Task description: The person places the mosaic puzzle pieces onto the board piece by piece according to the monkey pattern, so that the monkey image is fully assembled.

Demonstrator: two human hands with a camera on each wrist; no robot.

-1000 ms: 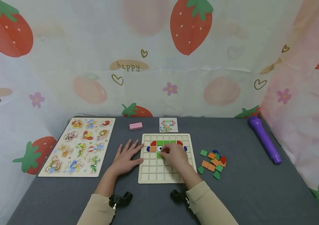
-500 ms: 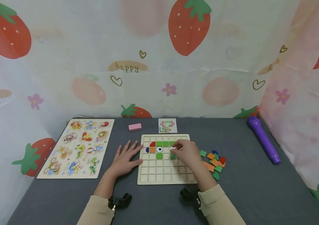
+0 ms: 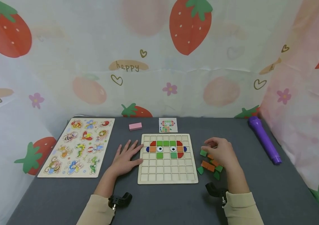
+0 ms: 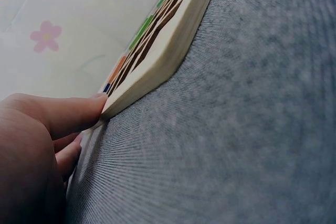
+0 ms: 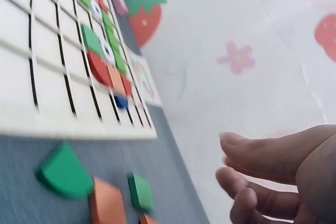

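My left hand (image 3: 126, 158) lies flat with spread fingers on the grey table, its fingertips and thumb at the left edge of the wooden grid board (image 3: 160, 178). In the left wrist view the thumb (image 4: 79, 113) touches the board's side. Set in the board's upper rows are green, red, orange and blue tiles and two eye tiles, left (image 3: 159, 149) and right (image 3: 173, 149). To the right of the board, my right hand (image 3: 222, 152) hovers over the loose tiles (image 3: 211, 167), hiding part of them. In the right wrist view its fingers are loosely bent, with nothing visible between them.
A small pattern card (image 3: 168, 125) lies behind the board, and a pink block (image 3: 135, 126) is to its left. At far left is an animal picture board (image 3: 76, 148). A purple microphone-shaped tube (image 3: 264, 140) lies on the right. Strawberry-print cloth (image 3: 154, 62) hangs behind the table.
My right hand has moved right, from the board to above the loose tiles. The right eye tile, under the fingers earlier, now lies uncovered in the board. My left hand stays put.
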